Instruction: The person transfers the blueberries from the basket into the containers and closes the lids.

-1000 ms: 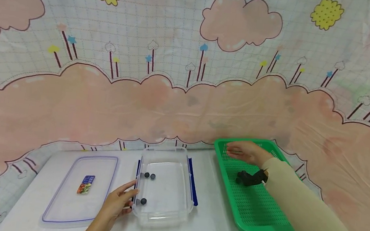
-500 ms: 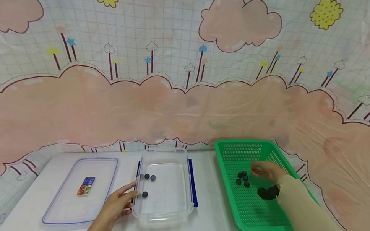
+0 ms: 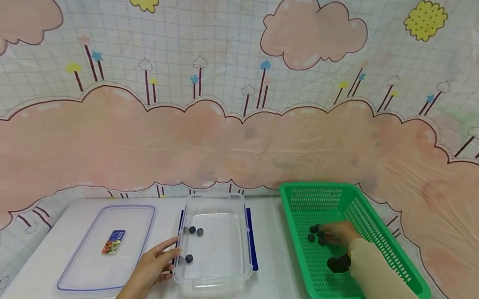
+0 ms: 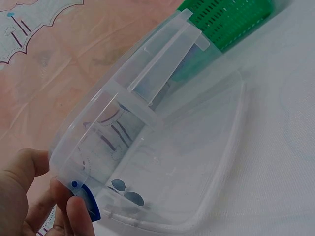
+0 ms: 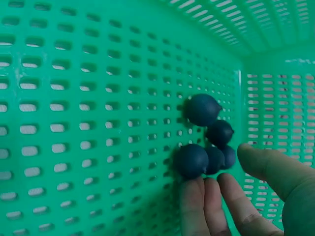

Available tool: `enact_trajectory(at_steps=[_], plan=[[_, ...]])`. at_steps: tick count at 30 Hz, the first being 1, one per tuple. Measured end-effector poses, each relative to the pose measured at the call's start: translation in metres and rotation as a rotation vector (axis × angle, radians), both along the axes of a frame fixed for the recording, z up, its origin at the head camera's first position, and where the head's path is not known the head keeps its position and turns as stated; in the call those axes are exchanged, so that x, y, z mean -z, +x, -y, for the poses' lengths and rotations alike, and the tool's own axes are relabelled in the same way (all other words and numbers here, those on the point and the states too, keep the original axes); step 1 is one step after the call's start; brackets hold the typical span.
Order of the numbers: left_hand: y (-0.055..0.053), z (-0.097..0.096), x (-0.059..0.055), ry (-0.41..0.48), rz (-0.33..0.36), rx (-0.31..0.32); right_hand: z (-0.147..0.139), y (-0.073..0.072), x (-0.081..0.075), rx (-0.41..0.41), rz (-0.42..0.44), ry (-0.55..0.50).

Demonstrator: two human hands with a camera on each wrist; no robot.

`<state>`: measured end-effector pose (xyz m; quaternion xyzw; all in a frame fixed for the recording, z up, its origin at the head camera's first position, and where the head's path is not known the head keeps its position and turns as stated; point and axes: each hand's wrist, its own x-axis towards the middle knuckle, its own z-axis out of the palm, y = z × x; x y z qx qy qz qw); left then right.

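Observation:
My left hand (image 3: 148,268) grips the left wall of a clear plastic container (image 3: 218,246), thumb at the rim and fingers around a blue side latch (image 4: 89,201). Three blueberries (image 3: 189,258) lie inside it along the left side. On the right, my right hand (image 3: 339,232) is down in a green plastic basket (image 3: 294,248), beside a cluster of several blueberries (image 5: 191,161). In the right wrist view its fingertips (image 5: 192,189) are right at the lower berries, while the thumb (image 5: 258,160) stands apart on the other side. Nothing is gripped between them.
A clear lid (image 3: 86,263) with a blue seal and a small printed label (image 3: 113,242) lies flat on the white table (image 3: 271,293), left of the container. Behind the table hangs a cloud-patterned cloth (image 3: 222,142). Another blue latch (image 3: 252,241) sticks out along the container's right side.
My right hand has come down from above the basket's far end to the blueberries. The front berry in the container rolled away and back. My left hand keeps its hold.

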<state>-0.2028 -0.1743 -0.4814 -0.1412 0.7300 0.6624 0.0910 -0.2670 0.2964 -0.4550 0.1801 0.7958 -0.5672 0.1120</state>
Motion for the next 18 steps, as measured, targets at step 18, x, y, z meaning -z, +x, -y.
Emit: enact_trajectory(at_steps=[18], plan=[[0.000, -0.002, -0.002, -0.005, 0.005, -0.007, 0.003, -0.004, 0.016, 0.074, -0.011, 0.118]])
